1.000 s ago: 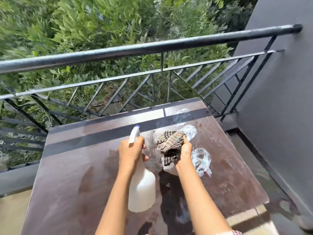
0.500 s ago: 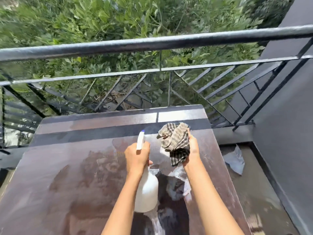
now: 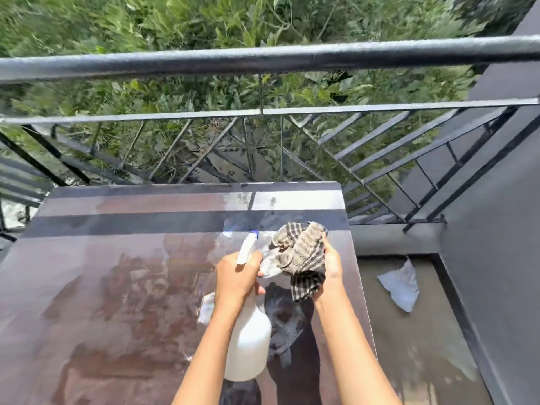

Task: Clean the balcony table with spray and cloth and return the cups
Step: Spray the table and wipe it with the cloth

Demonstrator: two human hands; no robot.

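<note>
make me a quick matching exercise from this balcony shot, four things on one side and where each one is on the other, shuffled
1 spray bottle
2 checked cloth
3 white scrap
4 railing

a lying on the floor right of the table
b gripped by the left hand
c beyond the table's far edge
d bunched in the right hand

Pairs: 1-b, 2-d, 3-a, 4-c

left hand (image 3: 238,276) grips spray bottle (image 3: 248,343) | right hand (image 3: 331,267) clutches cloth (image 3: 301,255) | forearms extended forward, hands close together
</note>
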